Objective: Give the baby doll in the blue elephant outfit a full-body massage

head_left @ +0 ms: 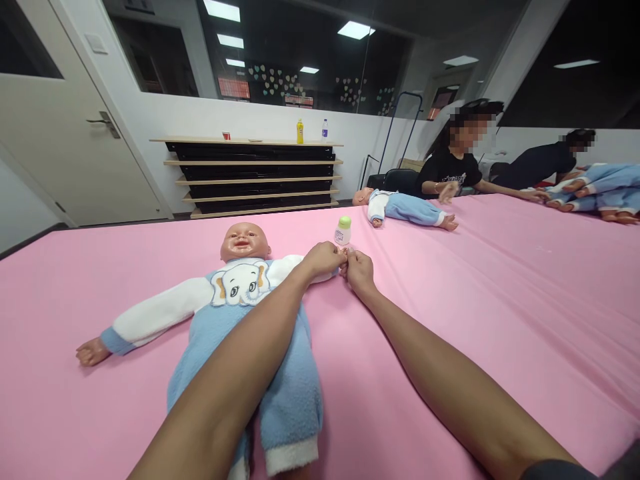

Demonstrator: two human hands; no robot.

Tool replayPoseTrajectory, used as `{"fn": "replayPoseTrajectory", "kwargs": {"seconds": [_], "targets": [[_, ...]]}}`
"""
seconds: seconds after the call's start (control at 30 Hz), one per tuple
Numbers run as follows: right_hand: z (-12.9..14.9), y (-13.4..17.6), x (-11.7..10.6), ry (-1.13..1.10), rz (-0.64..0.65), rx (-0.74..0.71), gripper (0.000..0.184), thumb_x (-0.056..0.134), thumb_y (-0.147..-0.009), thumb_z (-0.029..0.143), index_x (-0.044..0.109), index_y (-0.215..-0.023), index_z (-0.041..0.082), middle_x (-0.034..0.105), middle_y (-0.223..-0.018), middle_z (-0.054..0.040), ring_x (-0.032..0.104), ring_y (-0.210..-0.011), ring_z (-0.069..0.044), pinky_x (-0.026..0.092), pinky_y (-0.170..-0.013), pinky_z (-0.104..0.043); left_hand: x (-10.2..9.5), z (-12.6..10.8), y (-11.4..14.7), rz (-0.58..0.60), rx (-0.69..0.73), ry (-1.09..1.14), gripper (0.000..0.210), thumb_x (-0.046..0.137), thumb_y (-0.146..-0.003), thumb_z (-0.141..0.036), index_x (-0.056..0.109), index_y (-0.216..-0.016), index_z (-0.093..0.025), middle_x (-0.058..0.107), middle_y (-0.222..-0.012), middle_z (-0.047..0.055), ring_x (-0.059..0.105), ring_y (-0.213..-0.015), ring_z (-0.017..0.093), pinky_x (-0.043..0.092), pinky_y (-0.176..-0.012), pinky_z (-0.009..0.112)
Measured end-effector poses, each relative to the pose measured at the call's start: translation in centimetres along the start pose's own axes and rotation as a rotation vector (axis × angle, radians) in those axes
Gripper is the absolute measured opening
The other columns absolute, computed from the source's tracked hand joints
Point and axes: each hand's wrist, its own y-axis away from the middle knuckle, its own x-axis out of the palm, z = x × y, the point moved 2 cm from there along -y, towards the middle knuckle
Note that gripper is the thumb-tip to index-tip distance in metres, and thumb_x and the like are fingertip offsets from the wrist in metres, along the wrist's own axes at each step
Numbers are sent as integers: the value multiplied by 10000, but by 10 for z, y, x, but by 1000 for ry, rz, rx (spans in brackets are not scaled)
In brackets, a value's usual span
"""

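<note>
A baby doll point(245, 287) in a blue and white outfit with an elephant face lies on its back on the pink sheet point(425, 293). One of its arms stretches out to the left; the other reaches right, into my hands. My left hand point(323, 260) crosses over the doll's body with its fingers closed around the doll's hand point(343, 253). From the other side, my right hand point(360, 270) pinches the same small hand at its fingers. Just beyond my fingertips a small bottle point(343, 231) with a green cap stands upright.
Farther back lies a second doll point(407, 205), near a seated person point(453, 160). More dolls point(600, 190) are heaped at the far right, where another person leans over. Behind the table, a stack of folded tables point(253, 180) carries two drink bottles and a red cup.
</note>
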Motion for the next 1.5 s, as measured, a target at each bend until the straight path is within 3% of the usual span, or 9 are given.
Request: {"fn": "replayPoseTrajectory", "kwargs": {"seconds": [0.17,0.4,0.6,0.8,1.03,1.3,1.5], "targets": [[0,-2,-2,-43,-9,53,401,479,-880,567,562,-725,207,605,-587,-19,538,-504,-164,441,-482,-278,-1,-1,5,47,52,-123,186,652,-742,-339,691,-714,-160,692,-705,85,574,-602,175,370,-562,265],[15,6,-2,16,58,-145,354,653,-794,523,669,-904,187,690,-859,-44,606,-755,-173,493,-704,-272,-2,2,2,56,0,-207,129,699,-654,-278,681,-690,-156,669,-665,84,588,-590,190,361,-542,274],[13,6,-2,64,12,-65,307,616,-810,501,624,-789,195,650,-702,-26,563,-647,-173,456,-599,-272,2,8,-3,39,-104,-289,215,721,-640,-357,672,-698,-156,675,-683,138,632,-633,242,400,-579,300],[12,7,0,93,35,-35,205,551,-827,398,590,-752,211,623,-640,0,536,-595,-162,423,-553,-266,4,10,-5,119,-108,-326,240,790,-541,-321,651,-680,-183,682,-693,120,641,-641,259,423,-581,310],[13,5,-2,148,-10,-93,407,470,-894,481,494,-590,211,572,-595,-10,491,-587,-158,395,-561,-275,6,7,-5,160,-96,-349,281,813,-493,-277,638,-698,-200,677,-693,85,629,-613,236,421,-574,299],[12,4,-3,56,-24,-19,362,532,-861,542,582,-737,205,597,-623,-17,518,-551,-171,402,-529,-289,1,6,-3,75,-146,-366,302,768,-594,-380,656,-793,-182,692,-778,125,649,-683,259,412,-595,310],[10,0,-6,260,-25,-60,502,447,-906,585,537,-605,193,597,-625,-20,514,-604,-164,364,-559,-271,-3,4,0,57,-177,-374,296,730,-614,-386,645,-817,-187,692,-774,82,632,-633,213,379,-538,290]]}}
